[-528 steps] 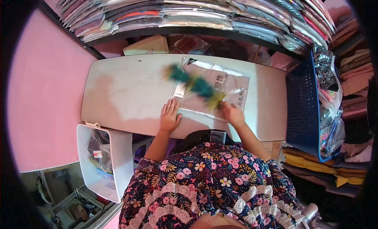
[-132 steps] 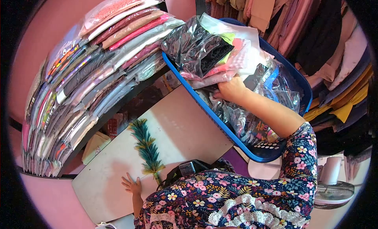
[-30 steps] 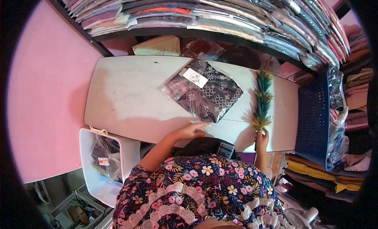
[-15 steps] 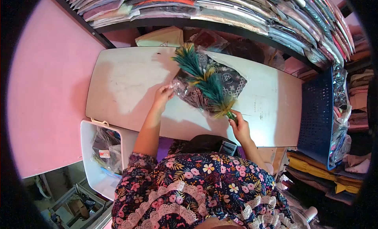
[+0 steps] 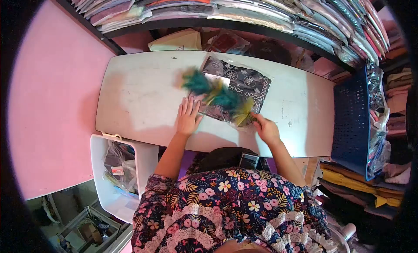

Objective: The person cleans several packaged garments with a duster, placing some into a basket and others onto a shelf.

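A dark patterned garment in a clear plastic bag (image 5: 257, 84) lies on the white table, with a pale label showing near its upper left. Over it, a green and yellow feather duster (image 5: 227, 99) is blurred by motion. My right hand (image 5: 267, 130) is closed around the duster's handle end at the lower right of the bag. My left hand (image 5: 188, 119) rests with fingers stretched out at the bag's lower left edge, partly on the white table (image 5: 139, 92).
Stacks of bagged clothes (image 5: 257, 15) fill the shelf behind the table. A blue basket (image 5: 352, 122) stands at the right edge. A white bin (image 5: 146, 153) with bagged items is below left. Folded cloths (image 5: 348, 183) lie at lower right.
The feather duster has swept across the bag and now blurs. My left hand has come off its pinch on the bag's corner and lies flat. The bag's label has come into view.
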The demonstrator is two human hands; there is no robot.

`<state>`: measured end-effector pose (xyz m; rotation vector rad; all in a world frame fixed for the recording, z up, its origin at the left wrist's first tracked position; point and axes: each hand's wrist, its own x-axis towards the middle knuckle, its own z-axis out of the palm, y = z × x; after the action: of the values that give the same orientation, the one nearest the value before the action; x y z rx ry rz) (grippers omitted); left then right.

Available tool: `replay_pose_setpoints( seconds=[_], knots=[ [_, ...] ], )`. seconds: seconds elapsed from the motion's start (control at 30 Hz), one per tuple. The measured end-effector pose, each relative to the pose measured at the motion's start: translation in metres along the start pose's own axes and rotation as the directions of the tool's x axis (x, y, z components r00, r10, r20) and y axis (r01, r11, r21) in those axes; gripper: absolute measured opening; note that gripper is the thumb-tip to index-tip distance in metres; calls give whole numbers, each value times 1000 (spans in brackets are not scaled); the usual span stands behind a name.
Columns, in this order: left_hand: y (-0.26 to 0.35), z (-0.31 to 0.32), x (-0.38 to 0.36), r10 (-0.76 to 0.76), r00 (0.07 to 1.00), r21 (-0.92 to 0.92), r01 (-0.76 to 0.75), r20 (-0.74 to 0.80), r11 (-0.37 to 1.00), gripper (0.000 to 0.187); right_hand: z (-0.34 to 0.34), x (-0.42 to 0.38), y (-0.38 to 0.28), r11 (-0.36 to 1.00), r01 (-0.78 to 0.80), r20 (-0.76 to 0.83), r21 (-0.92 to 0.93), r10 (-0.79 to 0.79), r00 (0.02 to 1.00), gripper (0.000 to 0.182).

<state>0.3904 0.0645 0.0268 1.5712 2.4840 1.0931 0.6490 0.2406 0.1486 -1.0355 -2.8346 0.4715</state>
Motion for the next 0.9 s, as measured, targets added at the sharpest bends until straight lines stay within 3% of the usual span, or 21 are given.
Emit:
replay_pose_setpoints(
  seconds=[0.07, 0.17, 0.27, 0.33, 0.37, 0.4, 0.47, 0.57, 0.6, 0.67, 0.7, 0.73, 0.77, 0.8, 0.87, 0.9],
  knots=[
    [4, -3, -3, -21, 993, 121, 7, 116, 993, 63, -5, 8, 10, 995, -94, -153, -46, 85, 984, 33],
    [12, -1, -1, -32, 993, 131, 16, 118, 991, 62, -35, 21, 20, 923, -386, -224, -17, 372, 901, 26],
    [15, -3, 3, -26, 993, 153, 9, 112, 988, 61, -52, 12, 6, 965, -241, -219, 106, 259, 941, 27],
    [16, -1, 2, -18, 994, 158, 1, 109, 987, 61, -37, -5, 4, 973, -14, -172, 229, 55, 984, 28],
    [15, -1, 1, -12, 995, 146, -2, 96, 989, 61, -33, -12, -1, 981, 47, -117, 189, -25, 993, 30],
    [13, 0, 0, -8, 997, 136, -4, 82, 991, 61, -35, -16, -8, 999, 27, -39, 39, -25, 999, 29],
    [14, 6, -1, 7, 997, 148, -18, 79, 989, 60, -18, -18, 19, 996, -79, -52, 31, 80, 995, 28],
    [13, 10, -5, 6, 997, 126, -15, 73, 992, 59, -35, -10, 29, 927, -370, -219, -69, 348, 912, 25],
    [10, 12, -8, 13, 999, 57, -15, 44, 998, 55, -48, -8, 29, 902, -427, -251, -60, 400, 882, 26],
    [18, 16, -5, 29, 999, -14, -28, 26, 999, 52, -69, -14, 36, 943, -331, -316, 32, 324, 892, 26],
    [22, 12, -3, -153, 987, -288, 132, -51, 948, 48, -73, -21, 37, 946, -314, -267, 85, 325, 907, 29],
    [26, 11, -2, -347, 935, -546, 254, -71, 798, 44, -65, -31, 45, 941, -327, -264, 89, 339, 903, 29],
    [29, 13, 1, -461, 879, -661, 275, -121, 698, 39, -50, -44, 56, 982, -130, -246, 138, 161, 956, 30],
    [14, 23, 1, -459, 881, -660, 280, -111, 697, 39, -41, -56, 60, 979, 73, -238, 189, -27, 971, 32],
    [-34, 50, -3, -539, 836, -735, 426, 98, 527, 34, -36, -75, 59, 1000, -19, 18, 17, 19, 1000, 33],
    [-35, 44, 1, -543, 833, -733, 432, 102, 526, 34, -25, -80, 68, 998, -46, -63, 36, 49, 997, 33]
  ],
)
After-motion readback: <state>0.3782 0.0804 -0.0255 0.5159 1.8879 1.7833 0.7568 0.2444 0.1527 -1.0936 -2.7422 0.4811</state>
